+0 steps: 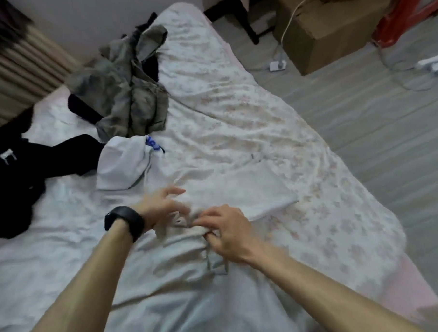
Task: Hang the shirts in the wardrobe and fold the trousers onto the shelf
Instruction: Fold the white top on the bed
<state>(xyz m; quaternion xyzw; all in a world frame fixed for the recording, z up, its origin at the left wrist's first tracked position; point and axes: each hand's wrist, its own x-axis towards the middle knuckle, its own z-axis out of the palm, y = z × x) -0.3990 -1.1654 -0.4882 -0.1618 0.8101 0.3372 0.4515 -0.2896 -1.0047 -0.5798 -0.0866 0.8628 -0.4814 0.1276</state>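
- Pale trousers (192, 262) lie flat on the bed (313, 161), waistband toward us.
- Our right hand (228, 230) pinches the waistband; our left hand (162, 206) rests beside it, fingers spread.
- Fabric looks light, soft, limp; best gripped at the waistband corners.

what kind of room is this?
Most likely a home bedroom. The hands work on a bed with a floral sheet, loose clothes lie piled on it, and a cardboard box and a power strip sit on the floor beside it.
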